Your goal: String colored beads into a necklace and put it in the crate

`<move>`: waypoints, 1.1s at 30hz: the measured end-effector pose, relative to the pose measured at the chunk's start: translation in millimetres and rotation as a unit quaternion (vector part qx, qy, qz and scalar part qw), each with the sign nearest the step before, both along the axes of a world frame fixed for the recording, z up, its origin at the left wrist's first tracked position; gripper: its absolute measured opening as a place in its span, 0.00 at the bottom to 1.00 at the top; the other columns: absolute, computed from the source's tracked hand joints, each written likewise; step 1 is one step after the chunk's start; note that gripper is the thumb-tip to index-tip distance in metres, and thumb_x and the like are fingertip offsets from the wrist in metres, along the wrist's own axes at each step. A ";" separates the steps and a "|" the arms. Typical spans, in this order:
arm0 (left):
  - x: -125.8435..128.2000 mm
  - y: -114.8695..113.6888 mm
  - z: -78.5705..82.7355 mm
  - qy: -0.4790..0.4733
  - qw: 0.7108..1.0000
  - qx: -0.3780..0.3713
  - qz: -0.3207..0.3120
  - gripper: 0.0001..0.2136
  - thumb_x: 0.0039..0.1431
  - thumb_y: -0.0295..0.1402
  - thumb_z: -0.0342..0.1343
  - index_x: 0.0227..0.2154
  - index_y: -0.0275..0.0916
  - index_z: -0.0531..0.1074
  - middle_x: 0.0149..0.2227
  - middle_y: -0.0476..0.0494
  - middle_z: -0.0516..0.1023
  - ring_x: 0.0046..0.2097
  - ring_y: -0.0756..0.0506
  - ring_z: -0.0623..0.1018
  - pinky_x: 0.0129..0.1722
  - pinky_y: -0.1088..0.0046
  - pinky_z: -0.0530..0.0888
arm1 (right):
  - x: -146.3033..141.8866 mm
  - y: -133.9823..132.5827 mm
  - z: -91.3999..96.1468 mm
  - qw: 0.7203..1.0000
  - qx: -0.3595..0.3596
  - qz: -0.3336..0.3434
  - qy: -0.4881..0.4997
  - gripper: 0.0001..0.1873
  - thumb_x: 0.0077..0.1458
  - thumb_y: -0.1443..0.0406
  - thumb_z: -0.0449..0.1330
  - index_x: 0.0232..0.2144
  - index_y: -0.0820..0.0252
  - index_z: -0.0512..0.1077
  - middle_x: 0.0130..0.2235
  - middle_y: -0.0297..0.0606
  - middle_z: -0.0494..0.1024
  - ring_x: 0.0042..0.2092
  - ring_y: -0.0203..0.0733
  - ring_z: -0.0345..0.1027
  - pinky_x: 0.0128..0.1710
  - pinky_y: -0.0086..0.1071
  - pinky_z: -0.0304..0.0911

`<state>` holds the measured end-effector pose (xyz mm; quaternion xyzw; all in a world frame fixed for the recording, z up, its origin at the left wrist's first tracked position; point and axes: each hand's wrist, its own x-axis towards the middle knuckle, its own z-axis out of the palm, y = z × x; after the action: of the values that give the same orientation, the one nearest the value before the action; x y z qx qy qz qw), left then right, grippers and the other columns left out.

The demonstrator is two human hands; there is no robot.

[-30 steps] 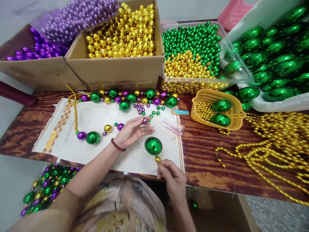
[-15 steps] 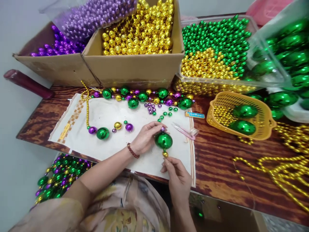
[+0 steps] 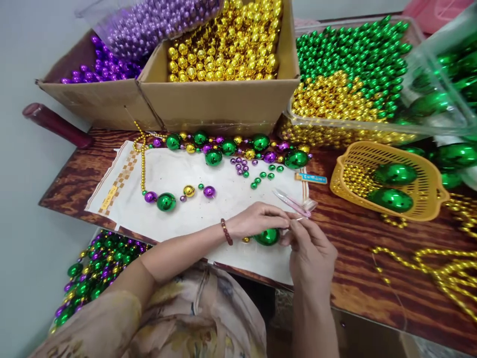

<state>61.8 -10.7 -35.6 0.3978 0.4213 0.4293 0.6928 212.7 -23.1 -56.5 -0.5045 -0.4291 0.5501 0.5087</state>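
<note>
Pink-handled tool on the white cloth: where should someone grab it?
Best by the pink handle, probably from the near right, close to the right hand: the tool lies slanted by the right edge of the white cloth, handle toward the person, narrow tip pointing far left.

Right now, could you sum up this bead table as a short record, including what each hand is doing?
Left hand, right hand: fingertips together beside a large green bead; exact hold hidden
Work surface: white cloth on a wood-grain table
Tool: pink-handled snips, just beyond the hands
Yellow basket: small gold beads, two large green beads
Cardboard boxes: purple beads in one, gold beads in another
</note>
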 end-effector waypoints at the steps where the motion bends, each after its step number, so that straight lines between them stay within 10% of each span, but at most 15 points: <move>1: 0.7 0.2 0.6 0.009 1.000 -0.007 -0.017 0.06 0.55 0.30 0.59 0.24 0.34 0.76 0.26 0.48 0.76 0.30 0.51 0.73 0.35 0.76 0.69 | -3.9 2.9 0.0 0.999 -0.003 -0.012 0.039 0.14 0.47 0.59 0.71 0.34 0.62 0.79 0.25 0.32 0.76 0.20 0.31 0.62 0.22 0.28 0.59; 8: -16.0 7.7 2.2 0.022 0.989 -0.031 -0.140 0.06 0.53 0.27 0.59 0.22 0.35 0.78 0.26 0.47 0.77 0.29 0.52 0.73 0.33 0.77 0.69 | 14.0 27.2 3.9 0.969 0.030 -0.204 0.139 0.14 0.50 0.59 0.69 0.26 0.58 0.69 0.24 0.31 0.74 0.18 0.30 0.61 0.17 0.26 0.58; 15: -22.1 14.2 5.4 0.025 0.986 -0.051 -0.156 0.06 0.51 0.27 0.59 0.22 0.34 0.78 0.25 0.48 0.76 0.30 0.52 0.72 0.36 0.76 0.69 | -4.4 8.5 -0.8 0.990 -0.047 -0.005 0.135 0.19 0.42 0.60 0.74 0.34 0.62 0.74 0.30 0.36 0.79 0.24 0.33 0.69 0.21 0.27 0.65; 23: -38.8 11.5 13.7 0.170 0.969 -0.006 -0.182 0.07 0.54 0.31 0.58 0.25 0.33 0.78 0.27 0.48 0.77 0.32 0.51 0.72 0.37 0.76 0.67 | -4.0 6.5 5.9 0.996 0.024 -0.060 0.058 0.18 0.55 0.51 0.65 0.34 0.58 0.66 0.23 0.28 0.76 0.17 0.33 0.67 0.16 0.24 0.63; 28: -66.5 15.1 29.8 0.329 0.918 0.085 -0.206 0.10 0.57 0.35 0.56 0.31 0.34 0.79 0.31 0.46 0.79 0.33 0.49 0.73 0.34 0.75 0.66 | 16.1 6.8 12.4 0.994 -0.036 0.017 0.104 0.19 0.44 0.57 0.73 0.33 0.60 0.72 0.28 0.33 0.77 0.24 0.37 0.72 0.19 0.26 0.66; 33: -90.0 13.1 36.5 0.489 0.826 0.164 -0.226 0.13 0.60 0.36 0.53 0.35 0.36 0.80 0.36 0.43 0.82 0.36 0.47 0.76 0.37 0.72 0.66 | 51.9 5.7 35.3 0.990 -0.003 -0.085 0.110 0.19 0.40 0.58 0.75 0.29 0.57 0.70 0.17 0.25 0.64 0.18 0.32 0.57 0.16 0.25 0.54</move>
<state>-28.2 2.4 0.9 0.7477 0.5264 0.0724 0.3983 264.6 -17.4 -21.2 -0.4775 -0.3244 0.5582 0.5959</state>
